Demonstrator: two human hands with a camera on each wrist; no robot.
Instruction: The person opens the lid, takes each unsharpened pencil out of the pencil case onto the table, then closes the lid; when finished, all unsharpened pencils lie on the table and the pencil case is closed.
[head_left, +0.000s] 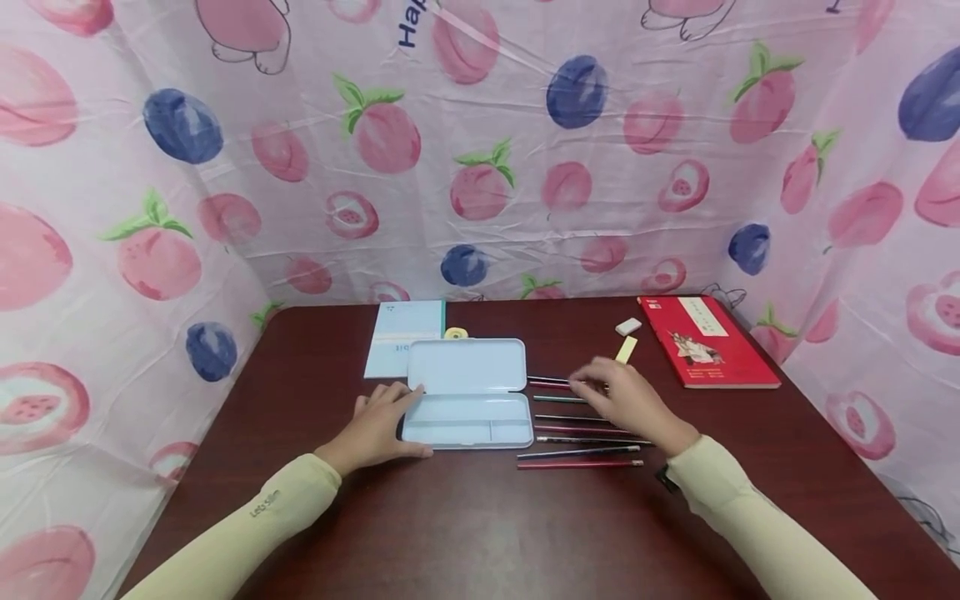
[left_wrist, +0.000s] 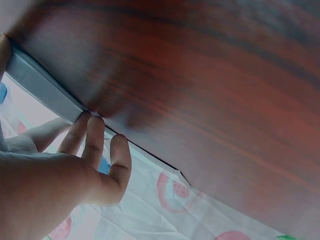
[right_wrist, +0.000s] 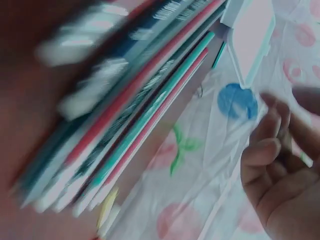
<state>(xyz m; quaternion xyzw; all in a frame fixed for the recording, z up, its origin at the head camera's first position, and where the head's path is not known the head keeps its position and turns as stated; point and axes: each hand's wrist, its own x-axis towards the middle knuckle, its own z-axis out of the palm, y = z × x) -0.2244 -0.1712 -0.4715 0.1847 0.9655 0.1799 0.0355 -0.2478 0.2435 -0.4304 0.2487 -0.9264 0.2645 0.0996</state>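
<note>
A pale blue pencil case (head_left: pixel 450 433) lies with its lid (head_left: pixel 467 365) folded back, its divided tray bare inside. Around its left end my left hand (head_left: pixel 377 427) holds it, thumb at the front corner and a finger near the hinge. In the left wrist view, fingertips (left_wrist: pixel 86 116) touch the side of the case. To the right of the case, several pencils (head_left: pixel 581 464) lie roughly side by side. My right hand (head_left: pixel 628 400) hovers above the farther ones, fingers loosely bent. In the right wrist view nothing shows between its fingers (right_wrist: pixel 262 150).
A light blue notebook (head_left: pixel 405 325) lies behind the case, beside a small yellow roll (head_left: pixel 455 333). Farther right are a white eraser (head_left: pixel 628 327), a yellow strip (head_left: pixel 626 349) and a red book (head_left: pixel 708 346). Fruit-patterned cloth hangs around the table.
</note>
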